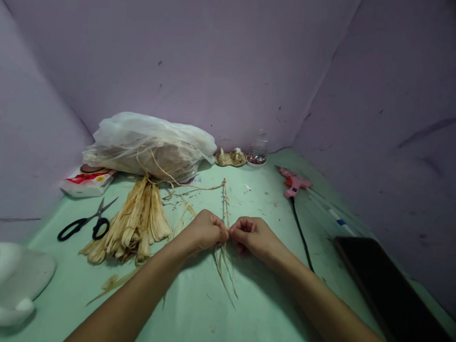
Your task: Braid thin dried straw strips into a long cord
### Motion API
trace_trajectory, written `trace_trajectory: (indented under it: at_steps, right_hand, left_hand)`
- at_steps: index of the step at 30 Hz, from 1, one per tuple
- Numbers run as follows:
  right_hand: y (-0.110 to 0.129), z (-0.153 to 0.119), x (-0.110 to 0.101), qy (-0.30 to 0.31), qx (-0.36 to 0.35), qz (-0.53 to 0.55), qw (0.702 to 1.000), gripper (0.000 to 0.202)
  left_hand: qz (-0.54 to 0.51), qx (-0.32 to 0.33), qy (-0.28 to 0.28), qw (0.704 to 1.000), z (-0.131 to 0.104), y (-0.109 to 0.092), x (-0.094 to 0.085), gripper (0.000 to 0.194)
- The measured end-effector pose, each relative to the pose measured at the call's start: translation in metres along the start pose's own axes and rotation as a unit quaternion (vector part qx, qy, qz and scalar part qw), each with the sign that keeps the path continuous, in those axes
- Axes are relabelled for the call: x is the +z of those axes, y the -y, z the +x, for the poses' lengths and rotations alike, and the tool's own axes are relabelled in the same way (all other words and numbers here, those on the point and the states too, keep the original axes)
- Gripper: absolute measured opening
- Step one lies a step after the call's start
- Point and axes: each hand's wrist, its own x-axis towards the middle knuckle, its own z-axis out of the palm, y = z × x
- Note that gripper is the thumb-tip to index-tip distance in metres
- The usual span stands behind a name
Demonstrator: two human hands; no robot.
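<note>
As both hands are meeting over the pale green surface (186, 319), the left hand (210, 229) and right hand (252, 236) are pinching a thin fibre strand (227, 205) between fingertips.
From where I am standing, the strand is running mid-surface toward the person, loose ends (224, 253) splaying below the grip; a slackening pinch could be letting it unravel, an uneven tug snapping it. Behind, a translucent plastic bag (152, 139) is holding brownish material, and a small round container (256, 160) is holding red and white bits.
</note>
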Motion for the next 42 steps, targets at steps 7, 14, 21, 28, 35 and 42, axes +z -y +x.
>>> trace_trajectory:
  at_steps: [7, 14, 21, 28, 35, 42]
  right_hand:
    - [0.006, -0.003, 0.003, -0.003, 0.048, 0.044, 0.998, 0.008]
    - [0.005, -0.004, 0.003, 0.018, 0.06, 0.081, 0.995, 0.003]
    - [0.005, -0.004, 0.002, 0.011, 0.039, 0.055, 0.998, 0.009]
    - [0.004, -0.003, 0.0, 0.032, 0.027, 0.065, 0.997, 0.008]
    - [0.002, -0.002, -0.003, 0.05, 0.006, 0.037, 0.998, 0.006]
    - [-0.001, -0.001, -0.01, 0.077, -0.032, -0.047, 0.995, 0.003]
  left_hand:
    - [0.199, 0.044, -0.072, 0.976, -0.003, 0.004, -0.007, 0.012]
    - [0.29, 0.069, -0.086, 0.951, -0.031, -0.01, 0.014, 0.011]
    - [0.278, 0.087, -0.055, 0.955, -0.034, -0.012, 0.011, 0.016]
    - [-0.035, -0.07, -0.048, 0.996, -0.012, -0.015, -0.006, 0.016]
    - [-0.178, -0.076, 0.094, 0.976, -0.006, -0.003, 0.005, 0.007]
    - [-0.047, -0.064, 0.011, 0.997, -0.001, 0.002, 0.007, 0.007]
